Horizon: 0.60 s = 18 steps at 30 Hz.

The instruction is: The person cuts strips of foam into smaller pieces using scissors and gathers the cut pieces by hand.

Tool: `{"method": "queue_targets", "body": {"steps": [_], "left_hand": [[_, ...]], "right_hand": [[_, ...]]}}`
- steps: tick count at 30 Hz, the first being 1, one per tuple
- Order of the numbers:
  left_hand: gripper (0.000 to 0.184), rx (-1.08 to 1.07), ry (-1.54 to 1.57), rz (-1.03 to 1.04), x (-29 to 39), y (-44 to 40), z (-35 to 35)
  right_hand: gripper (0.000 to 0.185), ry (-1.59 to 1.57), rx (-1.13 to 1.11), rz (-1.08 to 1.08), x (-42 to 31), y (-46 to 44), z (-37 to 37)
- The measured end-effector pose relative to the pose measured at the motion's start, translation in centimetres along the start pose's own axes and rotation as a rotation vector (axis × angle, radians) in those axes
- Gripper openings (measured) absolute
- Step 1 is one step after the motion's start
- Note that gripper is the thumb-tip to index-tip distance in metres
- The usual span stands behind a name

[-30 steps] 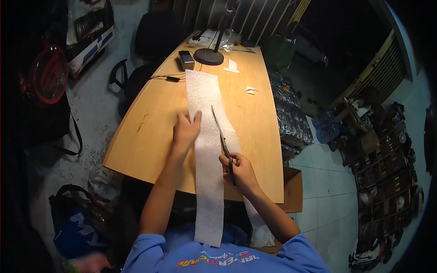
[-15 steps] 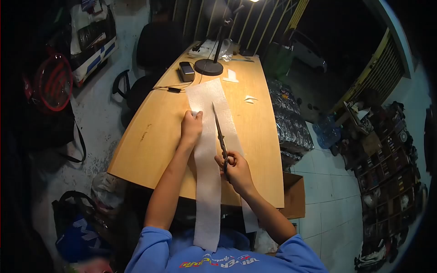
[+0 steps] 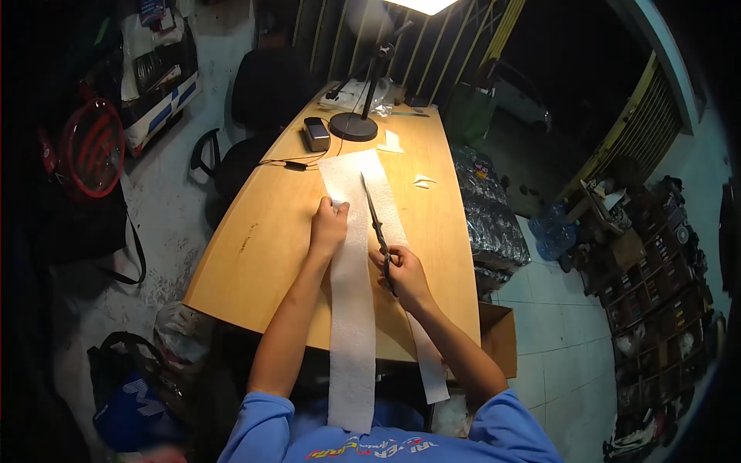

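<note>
Left hand (image 3: 329, 225): fingers closed, pinching the left edge of the foam sheet (image 3: 352, 285). Right hand (image 3: 405, 274): fingers curled around the handles of the scissors (image 3: 376, 225). Foam sheet lies on the bench (image 3: 247, 270), overhanging its near edge.

Foam sheet (image 3: 352, 324): white. Worktop (image 3: 255, 255): pale tan. Shirt (image 3: 386, 447), bottom of frame: blue, multicoloured lettering. Lamp base (image 3: 353, 128): black. Bag (image 3: 127, 420), lower left: blue, white zigzag mark. Round rim (image 3: 122, 147), upper left: red.
</note>
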State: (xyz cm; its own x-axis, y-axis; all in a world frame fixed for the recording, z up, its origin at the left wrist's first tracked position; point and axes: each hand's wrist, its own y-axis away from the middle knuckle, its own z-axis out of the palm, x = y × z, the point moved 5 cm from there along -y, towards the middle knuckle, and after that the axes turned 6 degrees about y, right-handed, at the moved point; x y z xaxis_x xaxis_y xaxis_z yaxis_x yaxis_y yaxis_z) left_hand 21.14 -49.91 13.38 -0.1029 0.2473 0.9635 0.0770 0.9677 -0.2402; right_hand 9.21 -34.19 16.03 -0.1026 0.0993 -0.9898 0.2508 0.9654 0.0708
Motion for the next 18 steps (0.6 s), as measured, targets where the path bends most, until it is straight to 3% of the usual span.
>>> {"method": "queue_targets", "body": {"steps": [3, 18], "left_hand": [[0.034, -0.038, 0.026, -0.033, -0.4, -0.1, 0.2], [0.038, -0.119, -0.005, -0.008, -1.1, -1.0, -0.2]], "right_hand": [[0.030, -0.012, 0.049, 0.057, -0.5, -0.7, 0.1], [0.019, -0.023, -0.035, 0.026, -0.4, -6.1, 1.0]]}}
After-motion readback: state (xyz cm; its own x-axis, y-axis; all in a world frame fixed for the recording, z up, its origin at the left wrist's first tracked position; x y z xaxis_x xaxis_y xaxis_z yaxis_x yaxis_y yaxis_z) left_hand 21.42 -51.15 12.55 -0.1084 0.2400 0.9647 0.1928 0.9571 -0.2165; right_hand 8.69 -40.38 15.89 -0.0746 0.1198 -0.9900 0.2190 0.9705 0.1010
